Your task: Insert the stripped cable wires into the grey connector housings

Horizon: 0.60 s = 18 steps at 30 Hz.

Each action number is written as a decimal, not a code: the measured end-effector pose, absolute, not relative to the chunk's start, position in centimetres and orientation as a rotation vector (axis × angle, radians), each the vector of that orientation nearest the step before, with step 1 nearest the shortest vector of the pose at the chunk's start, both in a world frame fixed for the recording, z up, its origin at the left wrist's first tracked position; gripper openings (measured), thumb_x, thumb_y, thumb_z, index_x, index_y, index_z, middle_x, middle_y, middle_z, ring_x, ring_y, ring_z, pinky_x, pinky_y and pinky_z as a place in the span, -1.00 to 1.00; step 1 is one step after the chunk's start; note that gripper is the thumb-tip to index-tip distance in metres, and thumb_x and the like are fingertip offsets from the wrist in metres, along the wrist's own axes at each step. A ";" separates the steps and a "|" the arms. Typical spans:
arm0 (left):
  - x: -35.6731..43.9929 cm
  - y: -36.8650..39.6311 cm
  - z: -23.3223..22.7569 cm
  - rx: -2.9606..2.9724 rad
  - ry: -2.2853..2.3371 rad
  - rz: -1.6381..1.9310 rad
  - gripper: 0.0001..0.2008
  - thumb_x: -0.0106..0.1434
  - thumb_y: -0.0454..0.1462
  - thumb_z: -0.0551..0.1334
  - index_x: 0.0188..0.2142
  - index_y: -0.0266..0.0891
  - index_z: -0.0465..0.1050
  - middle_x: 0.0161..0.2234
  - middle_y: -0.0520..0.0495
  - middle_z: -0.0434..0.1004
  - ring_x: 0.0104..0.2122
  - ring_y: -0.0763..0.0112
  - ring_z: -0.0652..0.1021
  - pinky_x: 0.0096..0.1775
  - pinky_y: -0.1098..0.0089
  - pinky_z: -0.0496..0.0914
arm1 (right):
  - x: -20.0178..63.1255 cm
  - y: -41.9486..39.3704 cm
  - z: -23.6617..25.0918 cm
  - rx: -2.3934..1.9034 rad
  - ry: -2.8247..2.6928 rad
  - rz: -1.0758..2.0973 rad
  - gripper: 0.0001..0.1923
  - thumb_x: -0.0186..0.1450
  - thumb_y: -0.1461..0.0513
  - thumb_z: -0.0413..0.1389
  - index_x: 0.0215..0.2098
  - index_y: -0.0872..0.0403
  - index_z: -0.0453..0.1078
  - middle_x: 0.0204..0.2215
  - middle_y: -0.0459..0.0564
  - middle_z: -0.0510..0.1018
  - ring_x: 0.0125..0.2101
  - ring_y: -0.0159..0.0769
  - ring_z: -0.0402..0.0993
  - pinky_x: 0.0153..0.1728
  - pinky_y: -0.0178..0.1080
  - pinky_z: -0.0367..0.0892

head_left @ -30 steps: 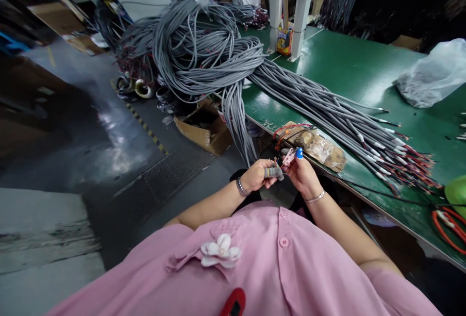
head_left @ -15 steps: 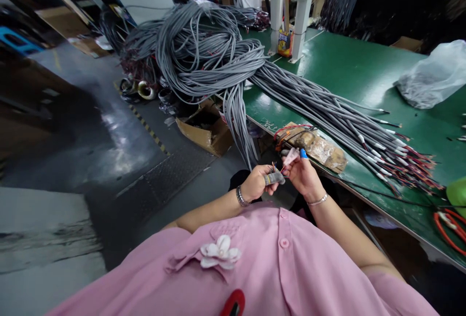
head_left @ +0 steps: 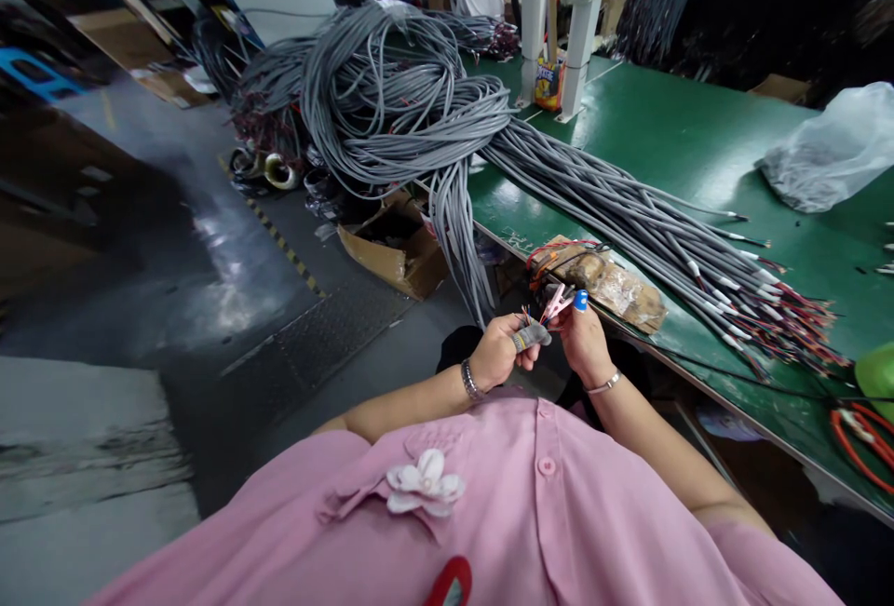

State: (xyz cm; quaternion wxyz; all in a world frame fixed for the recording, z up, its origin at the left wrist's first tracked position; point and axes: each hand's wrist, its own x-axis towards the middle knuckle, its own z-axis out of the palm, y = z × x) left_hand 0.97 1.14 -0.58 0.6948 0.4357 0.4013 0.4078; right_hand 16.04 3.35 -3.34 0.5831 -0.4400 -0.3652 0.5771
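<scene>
1. The left hand (head_left: pixel 497 351), a grey cover on its thumb, is in front of the person's body; its grip is pinching a few thin coloured wires (head_left: pixel 527 315), whose ends stick up above the fingers.
2. The right hand (head_left: pixel 587 343), a blue cover on its thumb, is just beside it; its grip is pressed together on a pink clip (head_left: pixel 557 303).
3. The clip is between the two hands, slanting towards the wires; whether it bites on them is too small to tell.
4. Both hands are near the edge of the green tabletop (head_left: pixel 705 145), where a block (head_left: pixel 641 302) wrapped in clear film lies just beyond the right hand.
5. Grey cables (head_left: pixel 615 201) lie across the tabletop behind the block, with bare coloured ends at the right.
6. Some cables hang over the edge near an open box (head_left: pixel 412 273).
7. A plastic bag (head_left: pixel 824 154) rests farther back on the right.
</scene>
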 end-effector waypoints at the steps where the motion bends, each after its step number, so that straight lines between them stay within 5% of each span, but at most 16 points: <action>1: 1.0 1.2 -0.6 0.970 0.894 0.915 -0.69 0.13 -0.09 0.30 -0.42 -0.35 0.45 -0.66 0.02 0.40 -0.74 0.57 0.37 -0.68 0.53 0.16 | 15.9 3.5 -3.3 -1.003 -0.823 1.416 -0.44 0.20 -0.26 -0.03 -0.40 0.03 0.40 -0.48 -0.03 0.48 -0.52 -0.34 0.33 -0.47 -0.26 0.30; 12: 1.2 1.2 -0.8 0.989 0.918 0.886 -0.67 0.12 -0.08 0.30 -0.43 -0.35 0.42 -0.66 0.04 0.40 -0.75 0.58 0.36 -0.69 0.54 0.15 | 15.5 4.4 -3.1 -0.781 -0.467 1.627 -0.58 0.08 -0.11 0.26 -0.39 0.06 0.44 -0.50 -0.07 0.52 -0.55 -0.38 0.36 -0.53 -0.31 0.34; 18: 1.0 0.9 -1.0 1.007 0.907 0.911 -0.67 0.14 -0.07 0.30 -0.42 -0.35 0.43 -0.64 0.03 0.41 -0.74 0.58 0.37 -0.68 0.55 0.18 | 15.4 4.0 -3.0 -0.690 -0.405 1.721 -0.53 0.10 -0.17 0.19 -0.36 0.05 0.46 -0.45 -0.08 0.55 -0.52 -0.38 0.40 -0.53 -0.32 0.35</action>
